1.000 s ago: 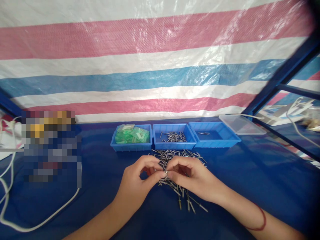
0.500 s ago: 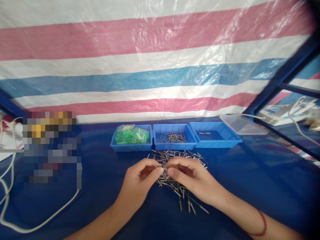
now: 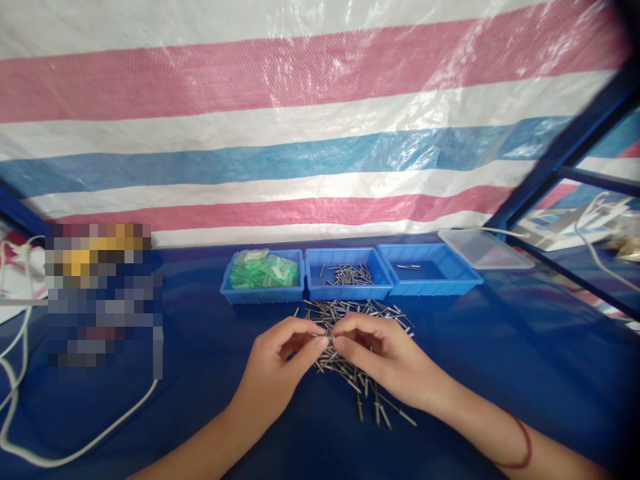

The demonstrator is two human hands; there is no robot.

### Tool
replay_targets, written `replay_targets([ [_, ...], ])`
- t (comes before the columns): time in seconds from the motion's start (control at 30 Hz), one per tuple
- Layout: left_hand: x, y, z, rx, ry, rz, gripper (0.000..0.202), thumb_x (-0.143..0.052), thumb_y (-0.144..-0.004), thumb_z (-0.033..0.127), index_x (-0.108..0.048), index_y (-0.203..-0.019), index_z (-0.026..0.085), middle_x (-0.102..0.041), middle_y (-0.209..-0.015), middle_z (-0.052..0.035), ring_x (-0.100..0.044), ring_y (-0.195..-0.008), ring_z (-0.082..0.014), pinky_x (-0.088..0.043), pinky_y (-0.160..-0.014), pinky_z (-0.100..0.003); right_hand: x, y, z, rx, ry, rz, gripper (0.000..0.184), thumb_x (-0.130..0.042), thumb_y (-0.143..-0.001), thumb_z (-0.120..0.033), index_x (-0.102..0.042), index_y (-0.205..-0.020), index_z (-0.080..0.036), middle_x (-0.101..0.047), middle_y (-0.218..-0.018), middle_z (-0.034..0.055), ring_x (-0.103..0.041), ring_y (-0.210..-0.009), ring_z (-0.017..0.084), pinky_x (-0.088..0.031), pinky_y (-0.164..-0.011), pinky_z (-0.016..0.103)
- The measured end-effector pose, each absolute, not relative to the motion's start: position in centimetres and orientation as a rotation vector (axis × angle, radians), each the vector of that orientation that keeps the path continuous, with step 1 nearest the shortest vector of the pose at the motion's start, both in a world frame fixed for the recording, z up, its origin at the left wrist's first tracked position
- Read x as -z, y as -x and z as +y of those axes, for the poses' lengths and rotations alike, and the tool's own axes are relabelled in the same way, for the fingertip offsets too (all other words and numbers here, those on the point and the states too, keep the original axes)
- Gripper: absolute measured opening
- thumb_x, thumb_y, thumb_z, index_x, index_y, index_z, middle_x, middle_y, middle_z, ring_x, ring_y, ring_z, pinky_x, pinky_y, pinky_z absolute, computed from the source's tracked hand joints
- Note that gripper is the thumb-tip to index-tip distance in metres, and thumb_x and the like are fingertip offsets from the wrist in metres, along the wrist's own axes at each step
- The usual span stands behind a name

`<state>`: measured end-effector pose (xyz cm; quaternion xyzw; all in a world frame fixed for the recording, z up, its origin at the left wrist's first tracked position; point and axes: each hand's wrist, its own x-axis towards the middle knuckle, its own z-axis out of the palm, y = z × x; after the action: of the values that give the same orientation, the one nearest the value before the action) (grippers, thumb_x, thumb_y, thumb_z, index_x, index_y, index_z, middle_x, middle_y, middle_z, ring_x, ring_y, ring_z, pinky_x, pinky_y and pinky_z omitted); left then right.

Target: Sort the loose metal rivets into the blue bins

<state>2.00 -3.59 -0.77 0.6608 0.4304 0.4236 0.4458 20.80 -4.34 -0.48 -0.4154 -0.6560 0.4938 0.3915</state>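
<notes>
My left hand and my right hand meet fingertip to fingertip over a loose pile of pop rivets. Both are closed in a pinch on small metal rivets, of which only a shiny bit shows between thumbs and forefingers. Whether it is one rivet or more, I cannot tell. Beyond the pile stands the middle blue bin, with many short rivets in it. The pile's far edge lies close to the front wall of this bin, and part of the pile is hidden by my hands.
To the left is a blue bin full of green packets. The right blue bin holds a few rivets. A clear plastic lid lies behind it. A white cable curves across the left side, near blurred-out items.
Both hands stay almost in place, still pinching at the same spot. The view has shifted very slightly.
</notes>
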Motion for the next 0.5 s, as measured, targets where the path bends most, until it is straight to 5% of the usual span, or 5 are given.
replay_targets([
  [0.3, 1.1, -1.9, -3.5, -0.888, -1.909, 1.152, 0.010, -0.060, -0.086, 0.027, -0.064, -0.092, 0.021, -0.066, -0.083, -0.0001, -0.059, -0.071, -0.0141, -0.047, -0.067, -0.024, -0.3, -21.2, -4.6, -0.639, 1.036, -1.843, 0.011, -0.053, -0.088, -0.023, -0.057, -0.079, -0.019, -0.055, -0.071, -0.0002, -0.051, -0.064, 0.012, -0.042, -0.059, 0.024],
  [0.5, 0.9, -1.3, -2.9, -0.615, -2.355, 1.226, 0.017, -0.060, -0.086, 0.033, -0.062, -0.099, 0.021, -0.065, -0.096, -0.0029, -0.057, -0.091, -0.0215, -0.042, -0.081, -0.034, -1.0, -26.3, -1.4, -0.061, 1.347, -1.703, 0.011, -0.054, -0.086, -0.026, -0.061, -0.082, -0.020, -0.062, -0.077, 0.0025, -0.055, -0.067, 0.016, -0.043, -0.066, 0.029],
])
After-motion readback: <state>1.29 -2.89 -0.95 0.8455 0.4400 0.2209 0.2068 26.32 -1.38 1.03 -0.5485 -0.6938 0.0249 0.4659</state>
